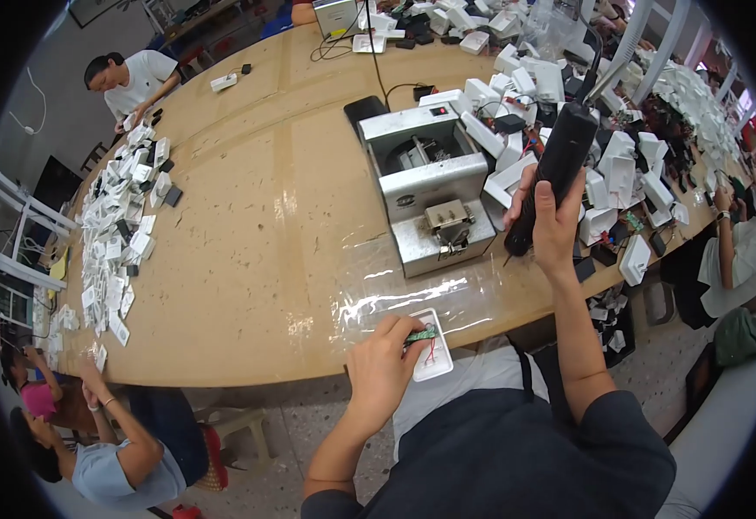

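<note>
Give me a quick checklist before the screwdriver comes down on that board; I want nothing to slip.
1. Left hand steadies the green circuit board in the white casing: ok.
2. Right hand grips the black electric screwdriver: ok.
3. Screwdriver tip over the board: not ok, it is up and to the right.
4. Screw on the bit: cannot tell.
5. Casing fully on the table: not ok, it sits at the edge.

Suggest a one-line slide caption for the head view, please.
Left hand steadies a green circuit board in a white casing while the right hand lifts a black electric screwdriver.
</note>
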`<action>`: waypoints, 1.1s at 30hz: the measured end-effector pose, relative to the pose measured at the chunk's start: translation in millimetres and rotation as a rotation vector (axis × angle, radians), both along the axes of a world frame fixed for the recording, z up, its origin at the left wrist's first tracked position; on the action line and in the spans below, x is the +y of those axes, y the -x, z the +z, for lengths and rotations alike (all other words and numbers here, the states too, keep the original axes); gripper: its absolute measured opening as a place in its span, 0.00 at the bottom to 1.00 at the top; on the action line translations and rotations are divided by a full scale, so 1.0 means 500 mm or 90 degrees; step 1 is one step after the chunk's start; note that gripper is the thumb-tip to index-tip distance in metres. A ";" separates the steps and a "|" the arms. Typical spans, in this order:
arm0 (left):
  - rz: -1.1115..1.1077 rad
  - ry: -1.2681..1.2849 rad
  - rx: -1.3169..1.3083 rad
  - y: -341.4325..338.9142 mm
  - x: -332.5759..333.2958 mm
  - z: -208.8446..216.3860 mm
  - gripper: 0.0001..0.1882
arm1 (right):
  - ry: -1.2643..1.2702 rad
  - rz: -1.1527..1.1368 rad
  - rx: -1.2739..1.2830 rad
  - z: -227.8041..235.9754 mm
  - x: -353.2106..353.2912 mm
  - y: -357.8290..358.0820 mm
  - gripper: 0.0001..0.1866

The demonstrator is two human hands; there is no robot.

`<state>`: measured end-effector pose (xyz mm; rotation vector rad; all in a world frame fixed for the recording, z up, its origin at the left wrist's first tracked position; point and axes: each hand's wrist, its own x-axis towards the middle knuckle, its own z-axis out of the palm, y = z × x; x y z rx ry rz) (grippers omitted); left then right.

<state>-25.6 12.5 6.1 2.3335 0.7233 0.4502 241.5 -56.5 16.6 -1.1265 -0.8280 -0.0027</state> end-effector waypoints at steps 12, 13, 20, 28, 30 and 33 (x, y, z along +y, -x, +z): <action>-0.007 -0.007 -0.007 -0.009 0.001 0.000 0.10 | -0.095 0.128 -0.087 0.151 0.119 0.096 0.42; -0.006 -0.004 -0.006 -0.009 0.001 0.001 0.10 | -0.093 0.132 -0.095 0.144 0.122 0.099 0.43; -0.012 0.035 0.035 -0.005 0.004 0.005 0.07 | -0.054 0.160 -0.111 0.116 0.127 0.094 0.44; -0.016 0.042 0.033 -0.003 0.005 0.007 0.08 | -0.063 0.304 -0.085 0.105 0.124 0.079 0.50; -0.016 0.039 0.029 -0.006 0.002 0.010 0.08 | -0.050 0.357 -0.083 0.114 0.117 0.072 0.50; -0.014 0.033 0.025 -0.007 0.002 0.005 0.08 | -0.035 0.375 -0.063 0.113 0.115 0.085 0.51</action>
